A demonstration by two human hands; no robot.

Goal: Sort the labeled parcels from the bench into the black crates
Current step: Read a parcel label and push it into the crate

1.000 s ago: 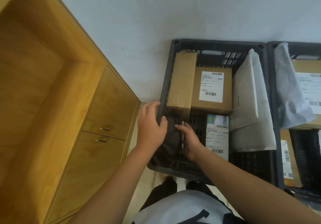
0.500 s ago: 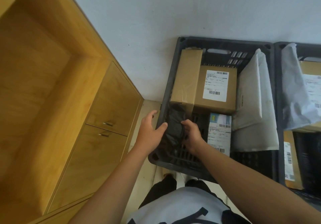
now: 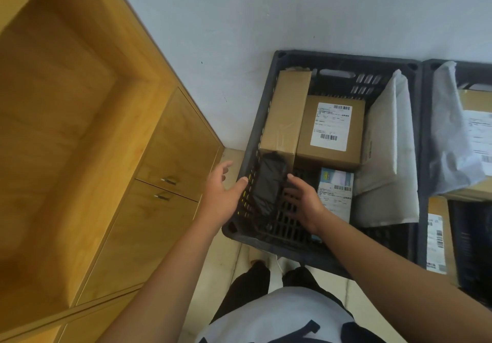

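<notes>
A black crate (image 3: 343, 58) stands on the floor against the wall. Inside it a black bag parcel (image 3: 267, 183) leans against the left wall, below a tall cardboard box (image 3: 286, 113). A labeled cardboard box (image 3: 331, 129), a small labeled parcel (image 3: 336, 196) and a white mailer (image 3: 386, 156) fill the rest. My left hand (image 3: 222, 193) hovers at the crate's left rim, fingers relaxed, thumb near the rim. My right hand (image 3: 302, 200) is inside the crate just right of the black parcel, fingers spread and holding nothing.
A second black crate (image 3: 426, 129) with a grey bag (image 3: 452, 143) and labeled boxes sits to the right. A wooden cabinet (image 3: 170, 161) with two handles stands left. My legs are on the tiled floor below the crate.
Both hands have let go of the black bag parcel and drawn slightly apart; it now stays leaning in the crate's left corner.
</notes>
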